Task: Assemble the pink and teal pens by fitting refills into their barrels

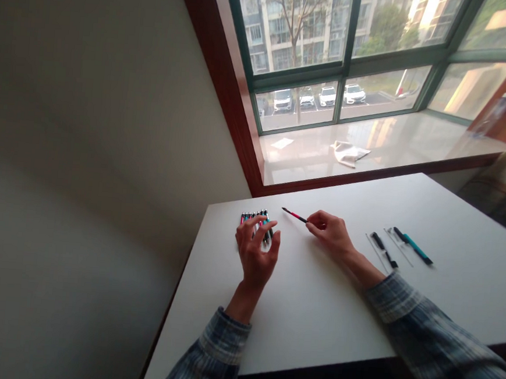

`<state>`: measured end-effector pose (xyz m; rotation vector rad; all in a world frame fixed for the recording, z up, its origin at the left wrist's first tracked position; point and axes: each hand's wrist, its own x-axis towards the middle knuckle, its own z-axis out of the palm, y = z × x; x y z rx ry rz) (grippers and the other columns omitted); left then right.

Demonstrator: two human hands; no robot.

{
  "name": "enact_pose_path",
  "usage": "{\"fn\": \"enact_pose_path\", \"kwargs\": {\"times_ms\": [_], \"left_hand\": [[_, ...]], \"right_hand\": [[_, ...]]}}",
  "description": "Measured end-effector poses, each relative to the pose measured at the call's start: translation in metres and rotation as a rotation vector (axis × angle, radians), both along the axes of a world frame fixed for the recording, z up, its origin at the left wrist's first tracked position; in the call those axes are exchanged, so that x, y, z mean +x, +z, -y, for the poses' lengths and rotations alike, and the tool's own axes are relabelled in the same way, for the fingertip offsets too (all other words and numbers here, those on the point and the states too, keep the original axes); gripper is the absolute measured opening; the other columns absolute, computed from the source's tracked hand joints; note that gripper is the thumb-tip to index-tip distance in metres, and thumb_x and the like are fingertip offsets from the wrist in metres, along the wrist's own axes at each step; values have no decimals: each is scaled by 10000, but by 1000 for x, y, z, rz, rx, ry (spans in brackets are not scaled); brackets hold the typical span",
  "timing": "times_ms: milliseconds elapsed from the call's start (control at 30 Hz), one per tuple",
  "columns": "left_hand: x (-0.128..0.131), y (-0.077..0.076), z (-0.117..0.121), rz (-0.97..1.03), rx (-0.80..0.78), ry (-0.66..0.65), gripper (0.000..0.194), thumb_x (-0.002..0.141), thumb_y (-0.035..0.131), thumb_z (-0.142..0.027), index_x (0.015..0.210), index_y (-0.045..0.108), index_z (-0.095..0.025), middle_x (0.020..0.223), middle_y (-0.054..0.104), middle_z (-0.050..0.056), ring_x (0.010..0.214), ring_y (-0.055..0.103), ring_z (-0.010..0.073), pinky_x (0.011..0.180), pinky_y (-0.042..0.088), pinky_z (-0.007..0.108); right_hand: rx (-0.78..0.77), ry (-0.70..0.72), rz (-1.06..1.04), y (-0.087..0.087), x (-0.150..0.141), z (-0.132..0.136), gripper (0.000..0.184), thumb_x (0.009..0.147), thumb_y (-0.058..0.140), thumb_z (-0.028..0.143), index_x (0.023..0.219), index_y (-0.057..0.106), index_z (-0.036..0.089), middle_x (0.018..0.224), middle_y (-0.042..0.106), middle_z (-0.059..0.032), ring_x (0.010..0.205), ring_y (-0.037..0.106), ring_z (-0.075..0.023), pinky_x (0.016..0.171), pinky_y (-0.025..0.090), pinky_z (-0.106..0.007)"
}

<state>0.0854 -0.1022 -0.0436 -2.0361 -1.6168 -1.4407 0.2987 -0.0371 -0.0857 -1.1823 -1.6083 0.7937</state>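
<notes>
My right hand (329, 233) pinches a slim red and black pen (295, 215) by one end, and its dark tip points to the left. Fingers curved and apart, my left hand (257, 248) hovers at or just over a row of several pens (266, 214) in black, red and teal, hiding part of them. Whether its fingers touch the row I cannot tell. To the right of my right hand lie a black pen part (384, 249), a teal pen barrel (418, 249) with a black end, and thin pale rods (375, 251).
The white table (312, 322) meets a wall (103, 201) on the left. Behind it is a window sill (303, 164) with a crumpled paper or cloth (350, 154) and a small white sheet (282, 143). A clear bottle (495, 114) stands at the far right, near a curtain (498, 185).
</notes>
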Motion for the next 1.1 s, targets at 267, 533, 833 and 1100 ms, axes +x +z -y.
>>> {"fn": "enact_pose_path", "kwargs": {"times_ms": [267, 533, 833, 1100], "left_hand": [[2, -5, -1, 18, -26, -45, 136, 960, 632, -254, 1063, 721, -249, 1176, 637, 88, 1152, 585, 261, 1067, 463, 453], [-1, -9, -4, 55, -17, -9, 144, 947, 638, -254, 1063, 721, -235, 1229, 599, 104, 1149, 574, 266, 1027, 489, 440], [-2, -10, -5, 65, 3, -60, 144, 925, 657, -255, 1049, 724, -226, 1200, 615, 95, 1113, 581, 263, 1004, 501, 434], [2, -10, -4, 69, -19, -138, 152, 912, 649, -217, 1046, 718, -237, 1205, 618, 83, 1135, 591, 262, 996, 505, 429]], "right_hand": [[100, 24, 212, -5, -38, 11, 104, 844, 626, 242, 931, 676, 213, 726, 688, -1, 609, 592, -148, 614, 450, -275], [134, 112, 252, -6, -74, 14, 89, 900, 633, 249, 969, 671, 206, 738, 693, -6, 616, 583, -140, 633, 437, -269], [177, 221, 233, 4, -45, 20, 272, 877, 614, 120, 1113, 702, 224, 880, 739, -27, 745, 649, -162, 710, 519, -294], [116, 191, 518, 46, 130, 32, 583, 842, 654, 190, 1404, 580, 325, 1254, 721, -57, 1154, 624, -277, 857, 570, -406]]}}
